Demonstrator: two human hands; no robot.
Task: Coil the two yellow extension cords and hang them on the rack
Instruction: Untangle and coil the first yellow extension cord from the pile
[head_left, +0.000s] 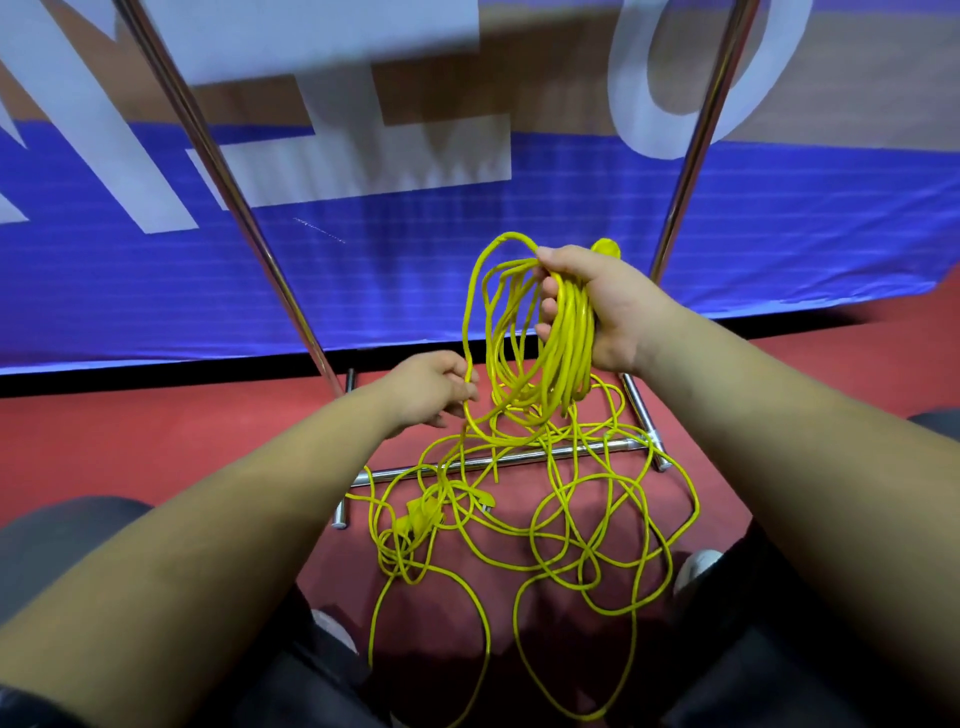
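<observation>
Right hand: the right hand (602, 306) is gripping a bunch of gathered loops (571, 353), its fingers curled tight around them, raised in front of the rack (223, 171).
Left hand: the left hand (431, 389) is pinching a single strand just below the loops, seemingly feeding slack.
Loose cord: most of the yellow cord (571, 519) is lying tangled on the red floor (156, 447), trailing over the rack's base bar, with a plug (423, 512) among it.
Progress: early. One coil is partly wound and nothing is hanging on the visible rack. Whether the pile is one cord or both cannot be told.
</observation>
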